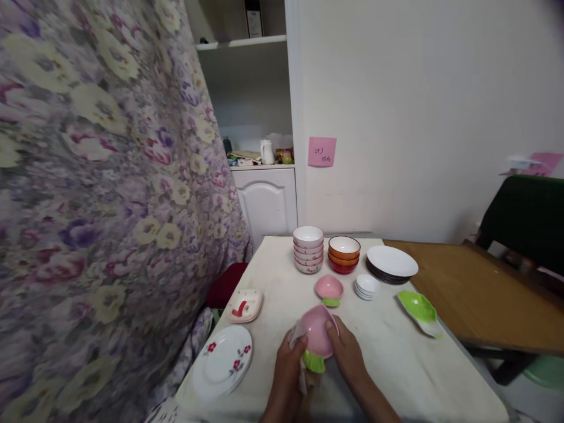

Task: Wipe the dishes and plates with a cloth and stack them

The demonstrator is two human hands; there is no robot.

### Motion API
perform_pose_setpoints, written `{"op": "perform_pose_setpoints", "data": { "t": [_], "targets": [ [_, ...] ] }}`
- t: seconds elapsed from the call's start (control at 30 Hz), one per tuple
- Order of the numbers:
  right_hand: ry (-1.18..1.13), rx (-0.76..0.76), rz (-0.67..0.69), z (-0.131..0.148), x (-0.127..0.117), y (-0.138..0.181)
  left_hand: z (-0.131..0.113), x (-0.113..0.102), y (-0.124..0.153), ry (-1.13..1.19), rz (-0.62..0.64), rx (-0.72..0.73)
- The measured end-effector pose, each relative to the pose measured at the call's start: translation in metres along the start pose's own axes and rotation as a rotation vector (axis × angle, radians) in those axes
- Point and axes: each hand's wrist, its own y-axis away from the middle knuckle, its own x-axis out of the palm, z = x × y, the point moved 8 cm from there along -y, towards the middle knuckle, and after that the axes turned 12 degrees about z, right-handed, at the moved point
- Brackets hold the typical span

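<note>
Over the front middle of the table I hold a pink peach-shaped bowl (318,330) with a green leaf handle, tilted so its inside shows. My right hand (350,352) grips its right rim, thumb inside the bowl. On the other side, my left hand (287,364) is closed around a pale cloth (300,338) pressed against the bowl's left edge; its lower fingers are hidden. A second pink bowl (329,287) with a green leaf lies just beyond. Close to it on the right is a stack of small white dishes (366,285).
Flowered bowls (308,237) and orange-red bowls (343,247) stand stacked at the back, beside white plates (392,261). A green leaf-shaped dish (418,311) lies right. Leftward are a square dish (245,306) and flowered plates (224,361). A floral curtain (110,205) hangs left.
</note>
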Motion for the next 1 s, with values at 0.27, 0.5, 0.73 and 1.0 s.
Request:
{"op": "perform_pose_setpoints", "data": {
  "t": [0.27, 0.5, 0.73, 1.0],
  "targets": [
    [-0.028, 0.015, -0.15, -0.025, -0.001, 0.003, 0.017, 0.012, 0.022, -0.094, -0.173, 0.032],
    [-0.021, 0.063, 0.099, -0.028, 0.01, -0.002, -0.019, 0.01, -0.005, -0.218, 0.017, 0.065],
    [0.009, 0.069, 0.37, -0.029, 0.023, -0.003, -0.012, 0.005, -0.027, -0.316, 0.226, -0.103],
    [0.07, 0.055, 0.238, -0.047, 0.002, -0.021, -0.003, -0.002, -0.008, -0.394, -0.072, 0.091]
  ]
}}
